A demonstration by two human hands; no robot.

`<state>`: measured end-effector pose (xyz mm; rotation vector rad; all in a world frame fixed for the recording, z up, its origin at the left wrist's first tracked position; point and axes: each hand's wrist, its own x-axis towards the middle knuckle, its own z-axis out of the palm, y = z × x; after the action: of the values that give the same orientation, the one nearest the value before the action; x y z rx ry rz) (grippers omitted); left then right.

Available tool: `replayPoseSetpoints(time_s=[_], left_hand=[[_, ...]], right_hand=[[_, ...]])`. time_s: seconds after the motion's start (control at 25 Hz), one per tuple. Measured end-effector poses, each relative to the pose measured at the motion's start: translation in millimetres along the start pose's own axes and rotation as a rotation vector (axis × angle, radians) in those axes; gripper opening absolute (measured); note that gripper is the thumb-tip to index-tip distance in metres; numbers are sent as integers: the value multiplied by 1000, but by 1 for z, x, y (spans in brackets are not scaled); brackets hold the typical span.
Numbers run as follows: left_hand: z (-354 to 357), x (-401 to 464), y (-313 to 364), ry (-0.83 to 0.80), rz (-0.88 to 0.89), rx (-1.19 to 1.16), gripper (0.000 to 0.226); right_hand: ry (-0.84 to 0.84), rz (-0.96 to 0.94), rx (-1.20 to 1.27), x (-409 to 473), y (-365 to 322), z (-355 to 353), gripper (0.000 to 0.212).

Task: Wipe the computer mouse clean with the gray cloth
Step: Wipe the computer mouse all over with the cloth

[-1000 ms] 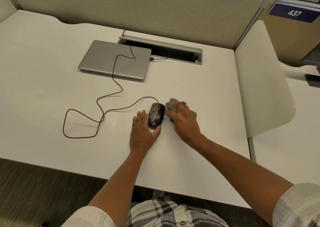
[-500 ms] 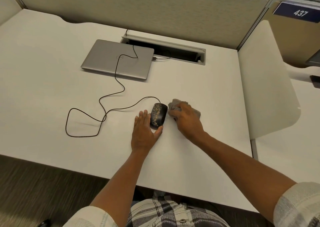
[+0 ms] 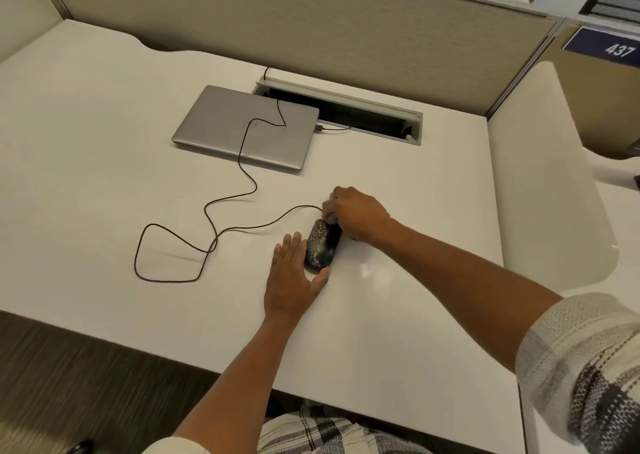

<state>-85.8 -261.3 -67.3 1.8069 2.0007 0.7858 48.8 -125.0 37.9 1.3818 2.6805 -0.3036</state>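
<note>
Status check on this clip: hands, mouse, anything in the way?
Left hand flat, bracing mouse. Right hand bunched on gray cloth at mouse's far end. Speckles still on mouse. Cable loose, not obstructing.

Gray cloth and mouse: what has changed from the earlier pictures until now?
The right hand carried the gray cloth from beside the mouse up to its far end, where the cable joins; the cloth is now almost hidden under the fingers. The left hand still steadies the mouse. The laptop and cable look unmoved.

White desk: closed laptop nr back edge, speckled mouse mid, cable looping left.
</note>
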Motion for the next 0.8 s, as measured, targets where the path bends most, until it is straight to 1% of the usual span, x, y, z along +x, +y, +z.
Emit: replayPoseSetpoints(time_s=[0.08,0.2,0.32,0.44,0.52,0.64,0.72,0.8], left_hand=[[0,0,1,-1,0,-1,73],[-2,-1,1,-8,-2,-14,74],[-3,-1,2,-11,-1,-13,75],[-4,0,3,-5,-5,-14,76],[-4,-1,3,-1,-3,-10,75],[-4,-1,3,4,-6,-3,74],[-4,-1,3,7,-7,-11,73],[-4,0,4,11,-15,-21,73]], right_hand=[[-3,31,46,7,5,-7,18],[9,24,34,11,-8,-4,10],[15,10,15,12,-17,2,15],[-116,-92,115,15,-7,-10,26],[-111,-141,149,17,1,-21,28],[-49,-134,-8,23,-2,-24,23],[-76,-136,-96,23,-15,-18,18],[-78,-209,-178,21,-24,-13,16]])
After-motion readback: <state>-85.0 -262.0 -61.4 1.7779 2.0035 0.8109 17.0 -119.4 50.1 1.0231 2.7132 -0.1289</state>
